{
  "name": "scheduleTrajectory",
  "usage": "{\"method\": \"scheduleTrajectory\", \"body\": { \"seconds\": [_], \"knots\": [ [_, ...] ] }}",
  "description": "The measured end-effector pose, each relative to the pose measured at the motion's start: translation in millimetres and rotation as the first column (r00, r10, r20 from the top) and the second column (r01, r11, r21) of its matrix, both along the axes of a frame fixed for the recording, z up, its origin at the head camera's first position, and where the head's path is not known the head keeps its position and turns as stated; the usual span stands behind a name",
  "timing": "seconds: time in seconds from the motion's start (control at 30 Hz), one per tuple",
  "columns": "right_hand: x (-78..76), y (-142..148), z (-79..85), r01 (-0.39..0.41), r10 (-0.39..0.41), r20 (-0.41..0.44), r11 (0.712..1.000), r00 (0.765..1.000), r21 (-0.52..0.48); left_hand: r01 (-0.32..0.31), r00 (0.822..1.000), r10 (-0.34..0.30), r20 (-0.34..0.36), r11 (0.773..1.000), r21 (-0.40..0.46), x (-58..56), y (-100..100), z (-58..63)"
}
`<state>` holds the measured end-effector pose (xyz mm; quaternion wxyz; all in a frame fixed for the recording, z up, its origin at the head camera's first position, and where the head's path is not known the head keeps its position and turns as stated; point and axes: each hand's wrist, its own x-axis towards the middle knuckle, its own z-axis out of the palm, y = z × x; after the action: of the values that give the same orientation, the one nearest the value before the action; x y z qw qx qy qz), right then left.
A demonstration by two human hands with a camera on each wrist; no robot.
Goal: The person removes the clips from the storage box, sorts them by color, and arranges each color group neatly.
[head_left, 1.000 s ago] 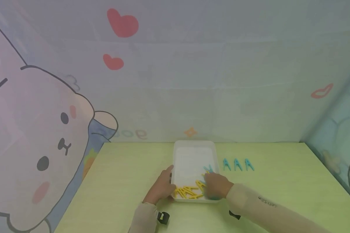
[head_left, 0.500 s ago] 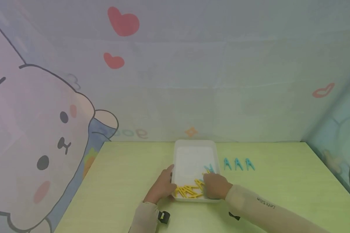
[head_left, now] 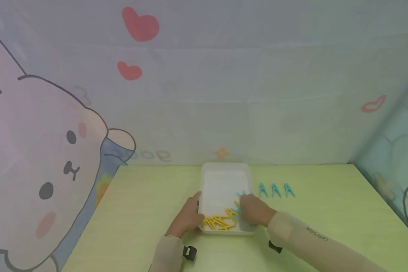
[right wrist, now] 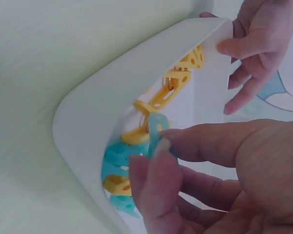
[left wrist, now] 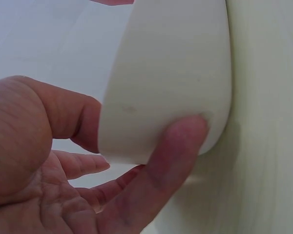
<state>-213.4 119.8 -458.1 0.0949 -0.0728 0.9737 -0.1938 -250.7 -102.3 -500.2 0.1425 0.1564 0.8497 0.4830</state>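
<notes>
A white tray [head_left: 225,181] stands on the table, with several yellow clothespins [head_left: 217,222] bunched at its near end and teal ones beside them. My left hand [head_left: 187,216] grips the tray's near left side; in the left wrist view, its fingers [left wrist: 178,146] press the outer wall. Over the tray's near right part is my right hand [head_left: 256,210]. The right wrist view shows it pinching a teal clothespin [right wrist: 159,123] between thumb and fingers, above the other clothespins. The right hand hides part of the tray's contents in the head view.
Three teal clothespins [head_left: 274,190] lie in a row on the table [head_left: 312,219], right of the tray. Behind the table's far edge hangs a backdrop [head_left: 204,113] printed with hearts and a cartoon animal.
My right hand has shifted slightly away from me and to the right, showing more teal among the clothespins. The left hand keeps its grip on the tray.
</notes>
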Motion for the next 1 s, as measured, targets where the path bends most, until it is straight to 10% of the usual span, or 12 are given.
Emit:
{"method": "scheduleTrajectory", "body": {
  "seconds": [0.63, 1.0],
  "knots": [
    [-7.5, -5, -12.0, -0.094, 0.071, -0.159, 0.985, 0.985, -0.142, 0.001, 1.000, -0.002, -0.016, 1.000, -0.016, -3.7, 1, -5.5],
    [-16.6, 3, -23.4, 0.019, -0.079, -0.233, 0.968, 0.969, -0.251, -0.002, 1.000, 0.001, -0.024, 0.999, -0.040, -3.9, 2, -4.9]
  ]
}}
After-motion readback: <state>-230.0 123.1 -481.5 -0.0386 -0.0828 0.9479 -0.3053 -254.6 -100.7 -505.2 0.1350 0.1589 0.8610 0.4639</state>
